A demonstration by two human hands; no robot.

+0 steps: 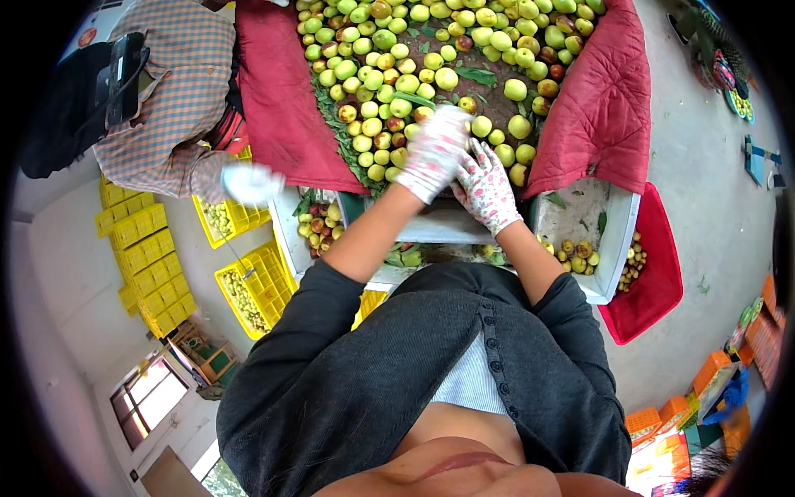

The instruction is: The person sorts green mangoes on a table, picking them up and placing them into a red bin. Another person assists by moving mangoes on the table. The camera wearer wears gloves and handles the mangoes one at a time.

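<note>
My left hand (438,149), in a white floral glove, is motion-blurred over the near part of a heap of green and reddish jujubes (372,81). Whether its fingers hold anything is hidden by the blur. Close beside it, my right hand (488,189), gloved alike, lies palm down at the near end of the sorting surface (490,99). Its fingers are extended and slightly apart, with no fruit visible in them. Several jujubes (506,154) lie just beyond its fingertips. Green leaves (477,76) are scattered among the fruit.
Red quilted cloth (298,112) drapes both sides. Pale metal trays (612,248) with sorted fruit border the near end. A red tub (658,267) stands right, yellow crates (282,264) left. At left, a person in a checked shirt (180,68) has a blurred gloved hand (251,184) near the trays.
</note>
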